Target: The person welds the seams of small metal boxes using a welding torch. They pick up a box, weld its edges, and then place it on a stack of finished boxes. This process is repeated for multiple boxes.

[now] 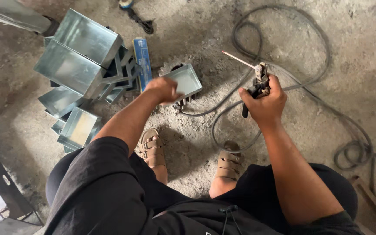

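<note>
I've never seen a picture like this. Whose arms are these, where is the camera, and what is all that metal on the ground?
The camera sits on a person's head and looks straight down, so you see their own two arms, their lap and their sandalled feet on a rough concrete floor.

The right hand grips a welding electrode holder, with a thin rod sticking out of it. A dark cable lies in loops across the floor.

The left hand rests on a small open metal box lying on the floor. To the left lies a pile of similar shiny sheet-metal boxes, with a flat blue packet beside them.
</note>
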